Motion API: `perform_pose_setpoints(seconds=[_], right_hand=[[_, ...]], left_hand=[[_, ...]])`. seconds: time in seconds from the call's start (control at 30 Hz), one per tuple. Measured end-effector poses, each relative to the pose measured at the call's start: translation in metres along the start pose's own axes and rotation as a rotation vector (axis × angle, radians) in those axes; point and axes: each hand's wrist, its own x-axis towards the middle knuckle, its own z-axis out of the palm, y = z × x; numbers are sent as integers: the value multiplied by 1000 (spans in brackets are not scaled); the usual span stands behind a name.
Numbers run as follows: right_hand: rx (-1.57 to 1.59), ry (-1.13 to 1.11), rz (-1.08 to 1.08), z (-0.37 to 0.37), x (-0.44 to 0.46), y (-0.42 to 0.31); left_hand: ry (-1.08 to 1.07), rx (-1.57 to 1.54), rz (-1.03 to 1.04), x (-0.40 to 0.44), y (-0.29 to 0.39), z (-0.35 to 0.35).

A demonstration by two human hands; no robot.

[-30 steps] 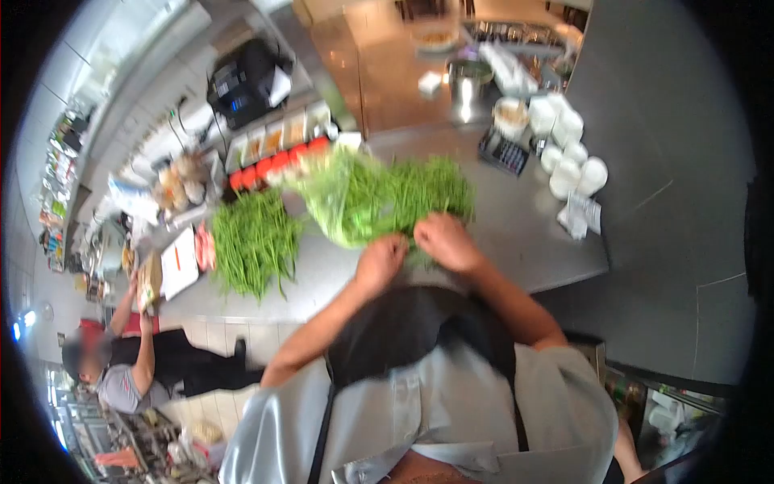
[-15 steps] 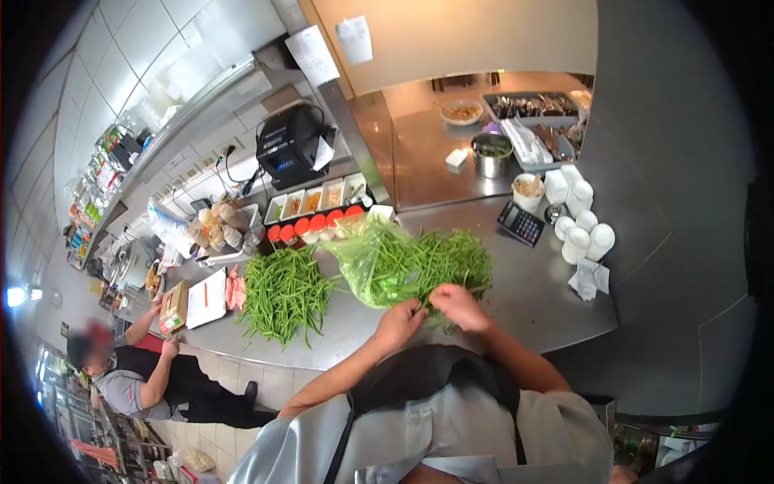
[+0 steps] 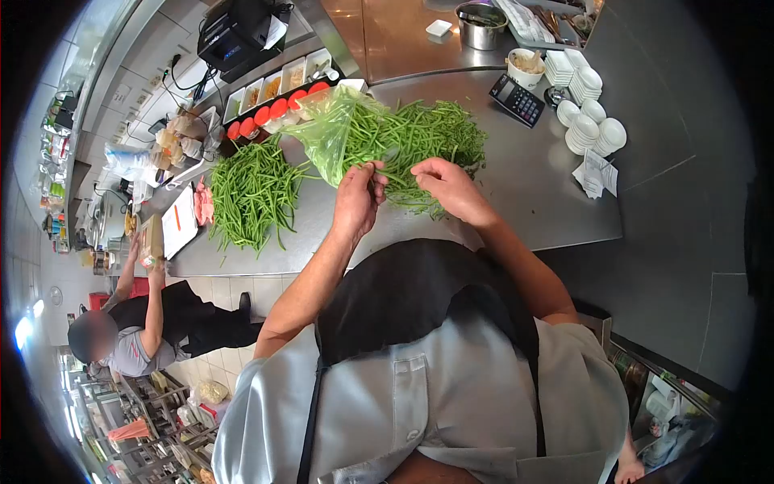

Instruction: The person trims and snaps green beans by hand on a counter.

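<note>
My left hand (image 3: 359,198) is closed at the near edge of the right-hand heap of green beans (image 3: 439,133), its thumb pressed to curled fingers. Whatever lies between those fingers is too small to make out. Just to its right, my right hand (image 3: 451,189) hovers at the same heap with bent, closed fingertips; what they hold is hidden. A thin, pale green plastic bag (image 3: 326,137) lies open over the left part of this heap. Farther left, a second pile of green beans (image 3: 256,194) is spread on the steel counter (image 3: 532,214).
Red-lidded jars (image 3: 262,115) and trays of toppings (image 3: 274,87) line the back. A calculator (image 3: 516,100), a paper tub (image 3: 525,71) and stacked white cups (image 3: 592,129) stand right. At left, a co-worker (image 3: 153,323) handles a box (image 3: 151,240) beside a clipboard (image 3: 179,219).
My view has tipped downward, so the counter sits higher in the picture. My hands have drawn apart, the left one now turned more upright. The co-worker's hands have shifted on the box.
</note>
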Motion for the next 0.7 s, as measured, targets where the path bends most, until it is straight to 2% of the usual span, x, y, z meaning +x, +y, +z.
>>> perform_pose_setpoints(seconds=[0.23, 0.3, 0.5, 0.6, 0.7], right_hand=[[-125, -13, 3, 11, -3, -3], [-143, 35, -11, 13, -4, 2], [-106, -13, -46, 13, -5, 2], [-159, -111, -114, 12, -7, -1], [-436, -214, -415, 12, -6, -5]], left_hand=[[-6, -27, 79, -3, -7, 1], [-16, -41, 81, -4, -7, 1], [-19, -87, 18, -11, -8, 1], [16, -79, -37, -14, -7, 0], [-69, -95, -216, -7, -13, -15]])
